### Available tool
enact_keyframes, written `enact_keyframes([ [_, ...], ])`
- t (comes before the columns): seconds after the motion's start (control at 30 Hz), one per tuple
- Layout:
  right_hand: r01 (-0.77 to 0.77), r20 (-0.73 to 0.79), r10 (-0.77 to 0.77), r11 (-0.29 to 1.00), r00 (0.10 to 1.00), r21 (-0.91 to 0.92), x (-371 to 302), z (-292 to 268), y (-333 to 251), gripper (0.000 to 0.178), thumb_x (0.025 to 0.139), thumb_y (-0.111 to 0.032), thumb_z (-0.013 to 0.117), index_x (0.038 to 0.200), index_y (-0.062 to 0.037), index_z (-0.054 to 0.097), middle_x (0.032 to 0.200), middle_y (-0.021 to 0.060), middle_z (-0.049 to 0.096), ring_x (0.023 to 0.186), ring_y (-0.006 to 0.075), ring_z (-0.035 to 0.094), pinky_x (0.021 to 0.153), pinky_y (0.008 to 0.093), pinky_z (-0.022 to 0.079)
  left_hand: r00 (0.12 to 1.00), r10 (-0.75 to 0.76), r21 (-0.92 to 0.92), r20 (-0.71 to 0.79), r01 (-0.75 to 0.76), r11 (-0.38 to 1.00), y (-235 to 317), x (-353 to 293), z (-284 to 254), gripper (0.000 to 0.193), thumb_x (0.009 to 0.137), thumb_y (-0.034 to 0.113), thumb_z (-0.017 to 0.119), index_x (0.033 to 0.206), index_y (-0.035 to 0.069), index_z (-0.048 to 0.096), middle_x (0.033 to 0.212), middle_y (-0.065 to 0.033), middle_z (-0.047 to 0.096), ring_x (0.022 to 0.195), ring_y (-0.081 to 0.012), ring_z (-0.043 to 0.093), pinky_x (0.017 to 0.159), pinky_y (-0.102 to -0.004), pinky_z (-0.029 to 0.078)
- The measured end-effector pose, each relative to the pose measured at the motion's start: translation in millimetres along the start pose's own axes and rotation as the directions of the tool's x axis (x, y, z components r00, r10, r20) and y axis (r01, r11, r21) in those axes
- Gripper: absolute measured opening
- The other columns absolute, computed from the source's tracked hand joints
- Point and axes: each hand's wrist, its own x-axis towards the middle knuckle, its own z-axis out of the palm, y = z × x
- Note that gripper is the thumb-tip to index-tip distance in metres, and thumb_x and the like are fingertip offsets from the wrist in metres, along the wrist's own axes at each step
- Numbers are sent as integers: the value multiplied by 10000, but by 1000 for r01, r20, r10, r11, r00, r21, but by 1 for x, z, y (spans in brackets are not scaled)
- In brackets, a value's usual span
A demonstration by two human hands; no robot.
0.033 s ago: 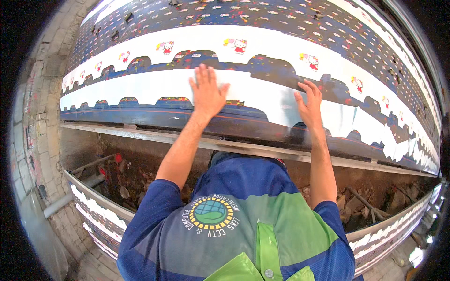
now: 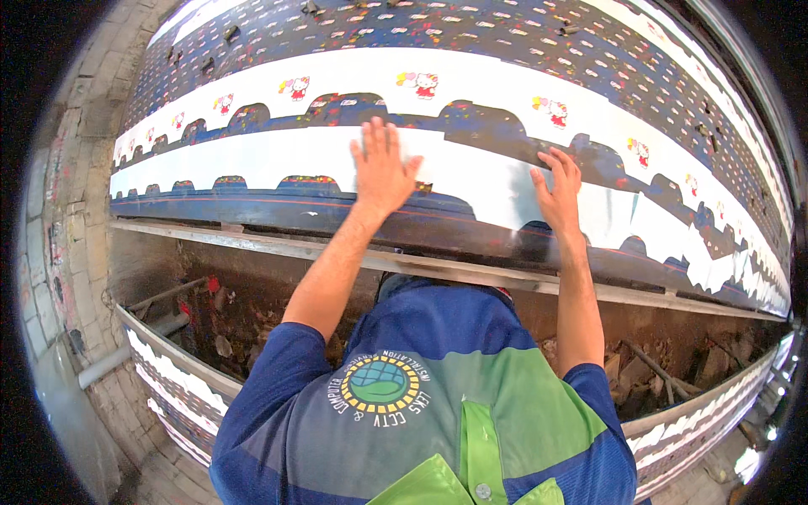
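Observation:
A long white strip (image 2: 252, 156) with a scalloped lower edge lies across a dark blue, printed work surface (image 2: 505, 38). My left hand (image 2: 385, 172) is spread flat on this strip, fingers pointing away from me, holding nothing. To its right, my right hand (image 2: 559, 192) rests with slightly bent, parted fingers at the strip, near its upper edge; nothing is in it. Beyond both hands runs a second white strip (image 2: 353, 71), printed with small red-and-white cartoon figures. Whether the strips are paper or cloth I cannot tell. Parts of the first strip are hidden under my hands.
A pale rail (image 2: 269, 246) edges the surface in front of my body. Crumpled white sheet (image 2: 724, 271) lies at the right end. Small dark lumps (image 2: 231, 34) dot the far surface. Behind the rail is a trough with scraps, and a brick floor (image 2: 84, 210) on the left.
My left hand has slid a little to the right across the white strip. The right hand has barely shifted.

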Motion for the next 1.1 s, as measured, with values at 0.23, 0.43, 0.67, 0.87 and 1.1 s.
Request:
enact_keyframes([
  [0.23,163,10,-163,978,987,-130,-19,-22,52,497,1022,-365,766,1461,-153,670,1579,143,537,1465,387,469,1227,556,358,1000,-19,-92,25,21,996,88,15,4,742,1161,545,441,1680,14,438,1817,-241,255,1695,-430,193,1349,-638,142],
  [0.43,165,-55,-168,985,984,-53,-19,-28,50,463,986,-326,778,1399,-133,696,1515,163,568,1425,405,490,1201,577,385,999,-41,-208,-10,39,977,92,18,-7,573,1121,407,599,1611,111,581,1762,-228,386,1660,-449,281,1342,-621,197],
  [0.67,161,-66,-162,987,985,-26,-19,-32,51,457,979,-347,765,1373,-123,702,1511,178,566,1420,409,483,1220,571,371,996,11,-217,-92,-31,976,95,16,-7,493,1070,327,681,1501,90,649,1708,-227,444,1638,-451,314,1325,-651,216],
  [0.87,167,-83,-172,984,982,-61,-24,-39,49,452,1006,-336,763,1405,-137,690,1551,158,546,1453,383,471,1214,544,363,995,-41,-293,-89,13,956,95,16,5,324,1094,239,637,1370,72,663,1701,-192,460,1641,-414,324,1334,-653,181],
  [1.1,166,-75,-173,982,982,-96,-24,-39,41,449,1019,-342,749,1410,-133,678,1555,161,541,1459,381,467,1210,542,365,981,-128,-424,-147,55,904,90,30,17,190,1002,118,740,1177,68,686,1640,-191,508,1559,-439,409,1301,-631,233],
])
